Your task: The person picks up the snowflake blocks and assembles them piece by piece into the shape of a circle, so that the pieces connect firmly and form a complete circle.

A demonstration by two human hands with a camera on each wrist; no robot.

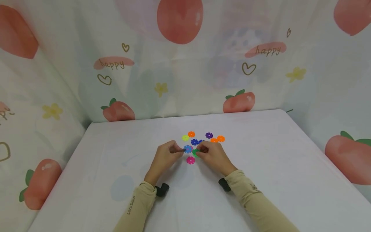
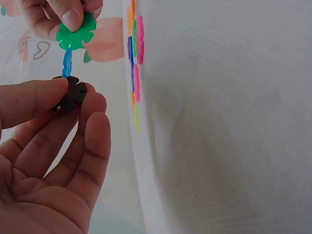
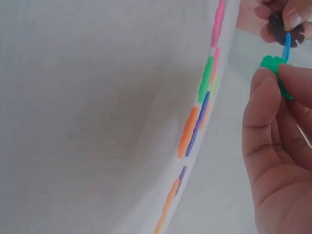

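Observation:
Between thumb and fingers, my left hand [image 1: 166, 157] pinches a black notched plastic disc [image 2: 73, 95]. A light-blue snowflake disc [image 1: 187, 149] stands edge-on from it in the left wrist view, spanning the space between both hands. On its other side, my right hand [image 1: 216, 156] pinches a green notched disc [image 2: 77, 35], whose edge meets the blue one. How deep the slots sit in each other I cannot tell. The three discs are held above the table. Just below the hands lies a pink disc [image 1: 190, 160].
Loose discs lie beyond the hands on the white table [image 1: 116, 145]: yellow [image 1: 185, 138], orange [image 1: 191, 134], dark blue [image 1: 194, 141], purple [image 1: 209, 135] and more orange [image 1: 221, 138]. A patterned curtain [image 1: 185, 74] stands behind the table.

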